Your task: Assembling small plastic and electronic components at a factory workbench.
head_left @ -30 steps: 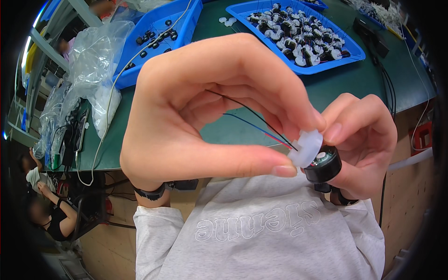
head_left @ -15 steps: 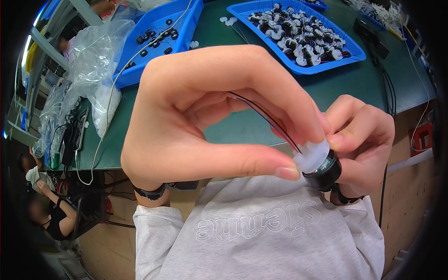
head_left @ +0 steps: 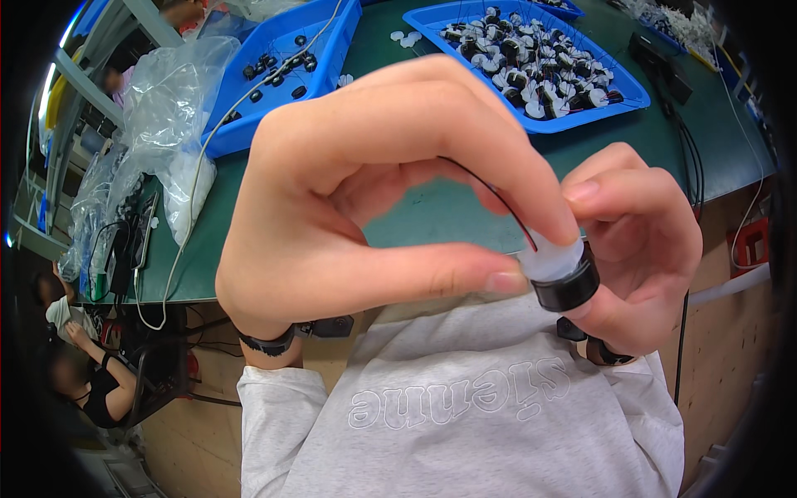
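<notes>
My left hand (head_left: 286, 199) pinches a frosted white plastic piece (head_left: 550, 261) between thumb and forefinger. The piece sits against a small black round component (head_left: 568, 287) with thin wires. A dark wire and a bit of red curve from the white piece up into my left palm. My right hand (head_left: 652, 236) is curled at the component's right side, its thumb touching the lower edge. The right forefinger is raised off the component, near my left forefinger. What the other right fingers touch is partly hidden.
On the green table (head_left: 398, 224), a blue tray (head_left: 531, 126) at the far right holds many wired black-and-white parts. Another blue tray (head_left: 332, 50) at the left holds several black round parts. Clear plastic bags (head_left: 178, 100) and a pale cable (head_left: 198, 178) lie left; black cables run right.
The component has turned and risen slightly, showing its black side instead of its greenish face. My right forefinger has lifted off the white piece, and the left fingers keep their pinch.
</notes>
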`<state>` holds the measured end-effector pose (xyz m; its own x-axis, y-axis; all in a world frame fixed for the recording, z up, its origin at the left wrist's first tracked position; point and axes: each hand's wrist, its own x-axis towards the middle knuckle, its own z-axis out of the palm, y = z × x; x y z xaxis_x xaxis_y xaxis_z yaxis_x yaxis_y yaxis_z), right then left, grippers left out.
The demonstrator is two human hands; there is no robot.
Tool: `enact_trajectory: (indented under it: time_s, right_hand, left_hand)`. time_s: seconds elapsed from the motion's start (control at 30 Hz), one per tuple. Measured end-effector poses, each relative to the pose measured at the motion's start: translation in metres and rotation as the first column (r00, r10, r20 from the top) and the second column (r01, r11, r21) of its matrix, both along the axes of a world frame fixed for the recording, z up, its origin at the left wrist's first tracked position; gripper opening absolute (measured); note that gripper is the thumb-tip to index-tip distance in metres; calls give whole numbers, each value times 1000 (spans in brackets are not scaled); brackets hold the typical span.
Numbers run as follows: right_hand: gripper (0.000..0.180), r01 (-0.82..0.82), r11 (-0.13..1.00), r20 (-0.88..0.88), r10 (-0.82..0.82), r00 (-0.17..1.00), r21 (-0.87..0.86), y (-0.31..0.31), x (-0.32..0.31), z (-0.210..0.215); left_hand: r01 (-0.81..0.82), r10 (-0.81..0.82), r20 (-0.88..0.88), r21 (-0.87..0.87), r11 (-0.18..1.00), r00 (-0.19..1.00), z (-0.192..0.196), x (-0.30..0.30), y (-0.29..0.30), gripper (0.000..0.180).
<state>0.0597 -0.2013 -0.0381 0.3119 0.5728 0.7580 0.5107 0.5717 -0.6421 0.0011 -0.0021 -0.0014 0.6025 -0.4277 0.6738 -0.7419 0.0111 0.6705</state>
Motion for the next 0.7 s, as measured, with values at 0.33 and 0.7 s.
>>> enact_trajectory:
  time_s: [0.33,0.7]
  right_hand:
    - [42,278,960,365,-271,891,33,-3,6,4]
    - [43,494,849,464,-521,716,190,-3,10,2]
  left_hand:
    - [-159,159,-7,40,987,987,-11,5,12,59]
    - [-390,327,-461,-45,920,825,0,-17,-22,61]
